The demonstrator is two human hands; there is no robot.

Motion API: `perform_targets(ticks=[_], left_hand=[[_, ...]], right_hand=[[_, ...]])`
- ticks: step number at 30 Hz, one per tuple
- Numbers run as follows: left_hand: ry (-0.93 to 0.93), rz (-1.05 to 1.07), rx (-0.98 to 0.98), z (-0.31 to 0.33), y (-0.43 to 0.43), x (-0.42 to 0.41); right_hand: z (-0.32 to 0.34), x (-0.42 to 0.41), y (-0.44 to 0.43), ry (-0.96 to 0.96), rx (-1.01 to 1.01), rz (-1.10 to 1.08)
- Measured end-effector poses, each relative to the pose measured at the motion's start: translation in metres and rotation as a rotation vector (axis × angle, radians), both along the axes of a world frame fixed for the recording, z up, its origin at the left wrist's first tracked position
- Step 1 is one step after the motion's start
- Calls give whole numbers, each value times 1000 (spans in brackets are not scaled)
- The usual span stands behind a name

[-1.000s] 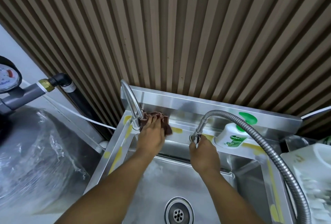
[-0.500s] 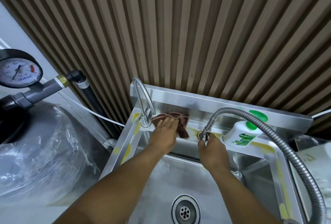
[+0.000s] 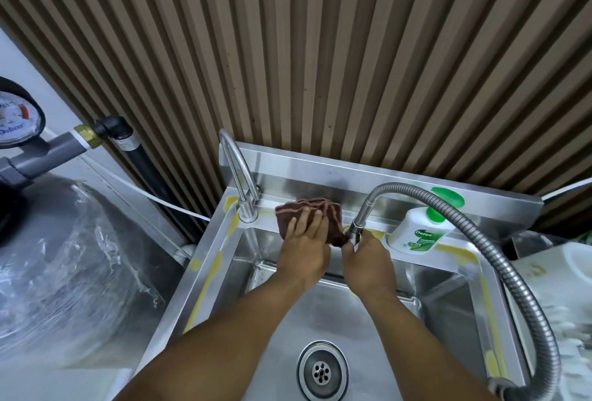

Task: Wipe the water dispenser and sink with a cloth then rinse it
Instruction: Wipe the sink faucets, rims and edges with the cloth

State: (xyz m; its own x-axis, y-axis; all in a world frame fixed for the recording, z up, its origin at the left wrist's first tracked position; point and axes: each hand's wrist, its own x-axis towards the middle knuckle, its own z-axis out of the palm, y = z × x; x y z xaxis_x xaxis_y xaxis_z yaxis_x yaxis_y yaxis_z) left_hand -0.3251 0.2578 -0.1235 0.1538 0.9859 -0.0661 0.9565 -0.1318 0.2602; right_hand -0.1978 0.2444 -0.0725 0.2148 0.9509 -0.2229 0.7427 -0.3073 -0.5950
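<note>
A brown cloth (image 3: pixel 331 213) lies on the back ledge of the steel sink (image 3: pixel 205 259). My left hand (image 3: pixel 304 246) presses it flat with straight fingers, between the curved tap (image 3: pixel 238 176) at the left and the base of the flexible hose tap (image 3: pixel 355 230). My right hand (image 3: pixel 368 261) grips that hose tap's base with curled fingers, just right of the cloth. The drain (image 3: pixel 322 371) sits in the basin below my forearms.
A white Dettol soap bottle (image 3: pixel 416 234) with a green pump stands on the ledge at the right. The metal hose (image 3: pixel 519 288) arcs over the right rim. A plastic-wrapped tank (image 3: pixel 64 272) and pressure gauge (image 3: pixel 16 118) are at the left. Slatted wall behind.
My left hand has slid the cloth to the right along the ledge, from beside the curved tap to right beside the hose tap base. My right hand stays on that base.
</note>
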Motion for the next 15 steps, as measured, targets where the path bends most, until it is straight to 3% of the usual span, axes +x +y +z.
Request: perform_targets(ticks=[8,15], left_hand=[[-308,-133,10,-6,14,1],[-285,-310,55,-17,-10,-48]], right_hand=[[1,0,-1,2,-11,3],[0,0,-1,-12,-19,12]])
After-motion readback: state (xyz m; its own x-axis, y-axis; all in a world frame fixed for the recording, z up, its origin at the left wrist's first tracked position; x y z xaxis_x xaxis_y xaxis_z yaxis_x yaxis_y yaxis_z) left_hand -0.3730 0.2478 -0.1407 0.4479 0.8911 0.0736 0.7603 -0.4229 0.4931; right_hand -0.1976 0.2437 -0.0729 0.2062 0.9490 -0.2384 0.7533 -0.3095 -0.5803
